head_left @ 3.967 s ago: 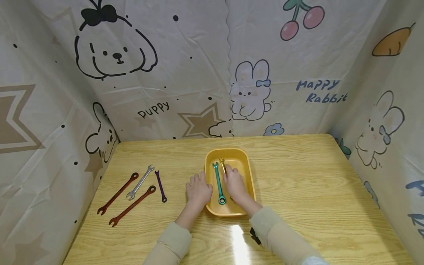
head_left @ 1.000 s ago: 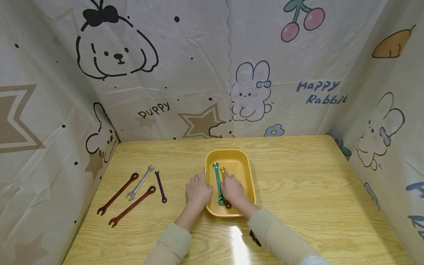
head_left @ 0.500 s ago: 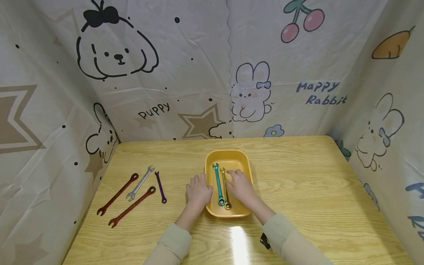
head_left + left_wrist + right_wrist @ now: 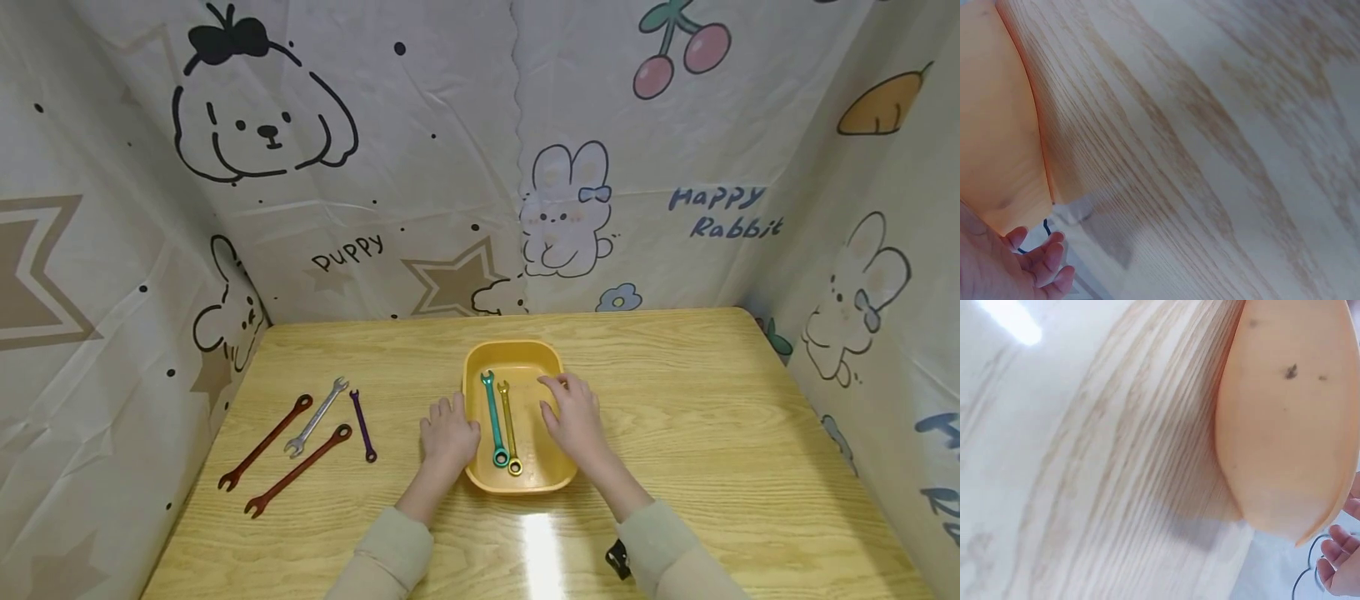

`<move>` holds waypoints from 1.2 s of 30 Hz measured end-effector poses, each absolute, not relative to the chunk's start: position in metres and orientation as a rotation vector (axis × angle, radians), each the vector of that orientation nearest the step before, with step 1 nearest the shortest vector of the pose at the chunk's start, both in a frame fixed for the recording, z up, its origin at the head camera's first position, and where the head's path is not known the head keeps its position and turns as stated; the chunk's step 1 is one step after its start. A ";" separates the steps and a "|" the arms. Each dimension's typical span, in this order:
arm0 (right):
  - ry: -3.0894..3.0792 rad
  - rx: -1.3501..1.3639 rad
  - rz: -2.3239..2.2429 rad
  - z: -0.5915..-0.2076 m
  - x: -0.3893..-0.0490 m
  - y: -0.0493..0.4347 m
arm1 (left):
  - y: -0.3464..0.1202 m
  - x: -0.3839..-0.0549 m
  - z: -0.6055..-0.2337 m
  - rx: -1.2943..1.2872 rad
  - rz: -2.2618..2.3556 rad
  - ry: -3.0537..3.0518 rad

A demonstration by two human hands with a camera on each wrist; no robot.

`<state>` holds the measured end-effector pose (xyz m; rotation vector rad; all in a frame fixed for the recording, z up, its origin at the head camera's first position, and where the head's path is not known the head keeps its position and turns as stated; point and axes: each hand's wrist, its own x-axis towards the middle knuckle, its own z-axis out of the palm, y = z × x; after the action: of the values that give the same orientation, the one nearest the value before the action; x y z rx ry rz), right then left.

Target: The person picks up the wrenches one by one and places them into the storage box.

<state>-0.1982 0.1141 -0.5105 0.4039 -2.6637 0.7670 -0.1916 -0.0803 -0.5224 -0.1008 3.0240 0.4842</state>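
Right hand (image 4: pixel 577 421) off gold wrench (image 4: pixel 507 425)

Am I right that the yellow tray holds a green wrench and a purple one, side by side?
Not quite. In the head view the yellow tray holds the green wrench beside a gold wrench; the purple wrench lies outside on the table.

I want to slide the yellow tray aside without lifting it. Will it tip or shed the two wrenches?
The yellow tray looks low and wide-based, so tipping seems unlikely. It probably glides easily on the glossy table. Its raised walls should contain the teal wrench and gold wrench, though they may rattle.
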 end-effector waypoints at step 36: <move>-2.987 0.017 0.559 -0.533 -0.178 0.126 | -0.081 -0.190 -0.522 -0.079 0.495 3.033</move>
<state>-0.1778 0.1258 -0.5325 0.0166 -2.9868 0.5595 -0.1903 -0.0808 -0.5222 -0.0795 3.0329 0.4945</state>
